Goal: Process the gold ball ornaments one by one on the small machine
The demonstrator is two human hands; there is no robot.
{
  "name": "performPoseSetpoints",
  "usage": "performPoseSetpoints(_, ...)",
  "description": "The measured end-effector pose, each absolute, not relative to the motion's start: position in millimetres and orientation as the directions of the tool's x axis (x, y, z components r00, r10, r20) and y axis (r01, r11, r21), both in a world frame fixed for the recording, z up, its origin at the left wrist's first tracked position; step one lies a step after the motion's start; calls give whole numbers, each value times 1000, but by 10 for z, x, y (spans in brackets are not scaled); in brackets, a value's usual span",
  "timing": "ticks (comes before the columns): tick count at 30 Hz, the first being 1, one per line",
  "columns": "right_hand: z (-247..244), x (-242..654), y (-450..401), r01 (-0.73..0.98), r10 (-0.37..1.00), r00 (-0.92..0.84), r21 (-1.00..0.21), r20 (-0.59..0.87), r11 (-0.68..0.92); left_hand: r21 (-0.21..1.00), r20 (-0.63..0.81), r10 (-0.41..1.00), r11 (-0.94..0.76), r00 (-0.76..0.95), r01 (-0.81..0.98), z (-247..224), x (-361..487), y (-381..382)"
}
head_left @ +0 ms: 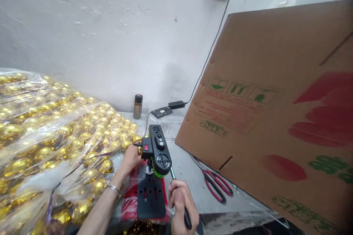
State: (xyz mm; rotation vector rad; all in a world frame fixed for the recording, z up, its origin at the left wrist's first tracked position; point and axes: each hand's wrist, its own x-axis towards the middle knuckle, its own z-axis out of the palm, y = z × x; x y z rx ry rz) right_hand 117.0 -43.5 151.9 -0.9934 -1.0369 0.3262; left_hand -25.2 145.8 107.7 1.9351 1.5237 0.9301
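Note:
A small black tabletop machine (161,157) with a red switch and round grilles stands over a slotted black plate (151,198). At its left side is my left hand (132,160), closed beside the switch box (146,148). The box and the machine hide its fingertips, so what it holds cannot be made out. My right hand (183,205) is wrapped around a black-handled rod (188,221), whose metal shaft slants up toward the machine's right side. Red material (129,205) in clear plastic lies under the plate.
Shiny gold balls (82,128) under clear plastic film fill the left side. A large cardboard box (264,117) leans at the right. Red-handled scissors (217,185) lie near it. A dark-capped cylinder (138,106) and a power adapter (177,104) with its cord are near the wall.

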Motion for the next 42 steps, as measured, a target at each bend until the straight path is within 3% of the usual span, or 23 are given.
performPoseSetpoints(4, 1673, 1202, -403, 272, 629, 456, -771, 630, 575, 829, 133, 989, -75, -65, 554, 1089, -541, 1060)
performPoseSetpoints(7, 1838, 1216, -366, 317, 610, 438, -748, 661, 584, 973, 98, 979, -57, -179, 223, 956, -565, 529)
performPoseSetpoints(9, 1919, 1217, -353, 330, 613, 449, -758, 650, 562, 991, 91, 983, -74, -158, 109, 780, -461, 185)
performPoseSetpoints(13, 1952, 1224, -368, 340, 636, 433, -769, 639, 541, 968, 148, 984, -124, -98, 218, 350, -192, -131)
performPoseSetpoints(18, 1901, 1260, -384, 356, 634, 384, -741, 672, 569, 913, 250, 963, -200, -99, 355, 61, -68, 8)
performPoseSetpoints(29, 1885, 1283, -425, 379, 625, 348, -714, 699, 588, 827, 336, 935, -352, 118, 438, 344, -104, 75)
performPoseSetpoints(35, 1824, 1291, -418, 376, 623, 344, -711, 703, 594, 893, 213, 971, -240, 112, 380, 351, -185, 107)
performPoseSetpoints(39, 1860, 1275, -418, 369, 630, 352, -721, 693, 587, 988, 8, 1000, -4, -25, 155, 291, -230, 189)
performPoseSetpoints(42, 1941, 1267, -418, 367, 643, 363, -737, 675, 567, 992, -120, 991, 121, -50, 28, 262, -275, 251)
